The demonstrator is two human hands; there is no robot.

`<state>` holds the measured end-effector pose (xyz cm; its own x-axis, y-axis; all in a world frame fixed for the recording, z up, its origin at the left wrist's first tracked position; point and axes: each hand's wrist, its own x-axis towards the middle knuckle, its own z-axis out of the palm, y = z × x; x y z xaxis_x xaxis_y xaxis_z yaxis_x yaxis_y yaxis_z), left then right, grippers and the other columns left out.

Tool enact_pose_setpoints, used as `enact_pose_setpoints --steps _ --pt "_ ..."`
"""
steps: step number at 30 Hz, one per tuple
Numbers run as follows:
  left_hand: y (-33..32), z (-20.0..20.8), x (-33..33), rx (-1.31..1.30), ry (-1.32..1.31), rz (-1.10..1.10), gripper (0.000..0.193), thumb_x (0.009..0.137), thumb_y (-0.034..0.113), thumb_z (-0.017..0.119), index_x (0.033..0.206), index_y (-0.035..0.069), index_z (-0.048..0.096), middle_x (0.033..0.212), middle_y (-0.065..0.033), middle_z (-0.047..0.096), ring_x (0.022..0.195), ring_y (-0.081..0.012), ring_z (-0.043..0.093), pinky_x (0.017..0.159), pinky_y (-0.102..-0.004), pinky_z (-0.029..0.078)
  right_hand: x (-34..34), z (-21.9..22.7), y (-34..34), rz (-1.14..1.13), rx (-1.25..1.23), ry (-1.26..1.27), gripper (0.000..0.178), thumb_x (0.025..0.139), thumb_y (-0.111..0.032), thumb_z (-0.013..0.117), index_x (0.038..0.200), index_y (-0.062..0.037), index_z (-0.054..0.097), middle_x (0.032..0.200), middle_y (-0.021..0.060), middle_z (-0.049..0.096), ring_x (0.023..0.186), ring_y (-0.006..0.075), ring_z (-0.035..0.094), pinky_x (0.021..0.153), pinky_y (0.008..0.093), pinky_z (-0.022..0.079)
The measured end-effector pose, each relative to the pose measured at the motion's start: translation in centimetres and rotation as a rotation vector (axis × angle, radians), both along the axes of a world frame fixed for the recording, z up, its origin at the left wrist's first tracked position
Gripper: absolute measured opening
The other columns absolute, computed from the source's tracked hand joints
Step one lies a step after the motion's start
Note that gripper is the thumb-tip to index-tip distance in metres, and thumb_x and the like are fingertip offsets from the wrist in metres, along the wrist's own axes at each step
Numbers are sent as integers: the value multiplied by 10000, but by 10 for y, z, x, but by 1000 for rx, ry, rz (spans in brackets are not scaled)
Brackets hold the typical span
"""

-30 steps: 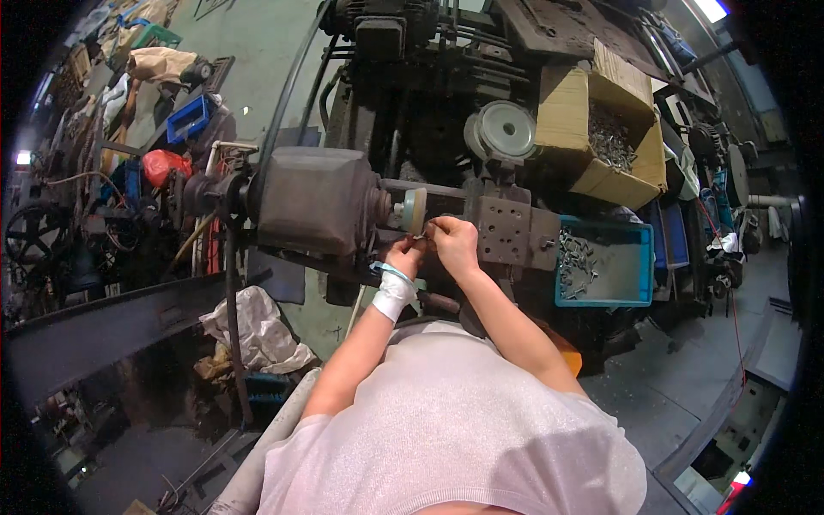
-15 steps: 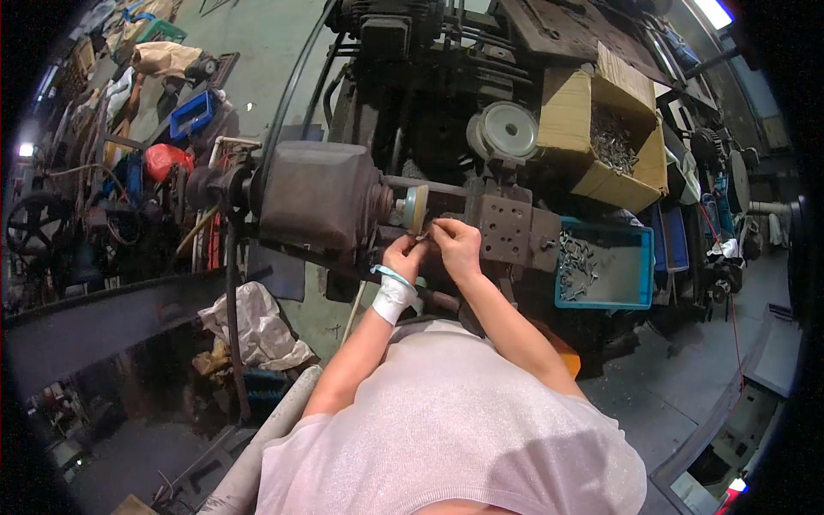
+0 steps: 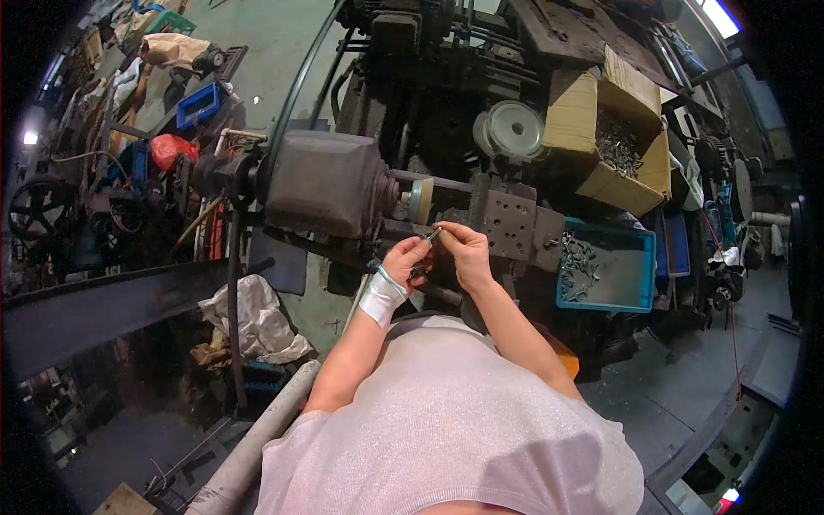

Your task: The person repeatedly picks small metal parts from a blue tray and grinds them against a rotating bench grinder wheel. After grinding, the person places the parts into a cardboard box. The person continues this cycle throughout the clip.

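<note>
Both hands meet over the front of a dark machine. Between the fingertips is a small metal part (image 3: pixel 434 233), thin and shiny; its exact kind is too small to tell. My left hand (image 3: pixel 405 260), with a white wrap and a pale blue band at the wrist, pinches one end. My right hand (image 3: pixel 466 251) has thumb and fingers closed on the other end. Just beyond them, apart from the part, a round wheel (image 3: pixel 420 201) with a pale blue-grey and tan rim sits on the machine's spindle, beside the brown motor housing (image 3: pixel 322 184).
A drilled steel block (image 3: pixel 508 225) stands right of the hands, a round metal pulley (image 3: pixel 515 130) behind it. Further right are a blue tray (image 3: pixel 631 305) of small metal parts and a cardboard box (image 3: pixel 573 112) of more. A white sack (image 3: pixel 257 318) lies at left.
Both hands have drawn back from the wheel, toward my body, with the small metal part held between them. The view has shifted slightly.
</note>
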<state>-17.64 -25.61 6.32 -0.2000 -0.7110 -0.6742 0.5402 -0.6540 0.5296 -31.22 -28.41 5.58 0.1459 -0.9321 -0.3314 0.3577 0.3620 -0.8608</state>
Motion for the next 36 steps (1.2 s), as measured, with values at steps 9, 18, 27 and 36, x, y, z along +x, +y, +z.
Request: enact_pose_setpoints --steps 9,18,27,36 --pt "-11 -37 1 -336 -558 -155 153 766 169 615 809 22 606 678 12 563 570 -54 460 490 -206 355 8 -9 -10 -27 -7 508 147 743 -89 610 809 40 632 625 37 593 546 69 503 488 220 396" --pt "-23 -30 -12 -186 -558 65 176 740 148 633 803 -16 615 626 3 544 523 -65 436 470 -215 335 19 -12 -27 -115 45 476 117 730 -43 605 798 50 627 645 62 612 570 81 532 513 219 419" --pt "-23 -48 -11 -229 -554 79 157 736 132 632 788 -15 618 609 8 533 507 -64 419 450 -221 316 22 -19 -26 -176 8 399 104 733 -28 600 799 48 627 684 52 616 599 80 538 529 217 429" --pt "4 -31 16 103 370 148 206 838 120 484 1022 33 513 891 -73 565 683 -143 517 415 -198 349 0 21 -9 -166 297 -77 40 719 -51 536 751 -28 540 632 27 507 507 99 467 447 228 418"
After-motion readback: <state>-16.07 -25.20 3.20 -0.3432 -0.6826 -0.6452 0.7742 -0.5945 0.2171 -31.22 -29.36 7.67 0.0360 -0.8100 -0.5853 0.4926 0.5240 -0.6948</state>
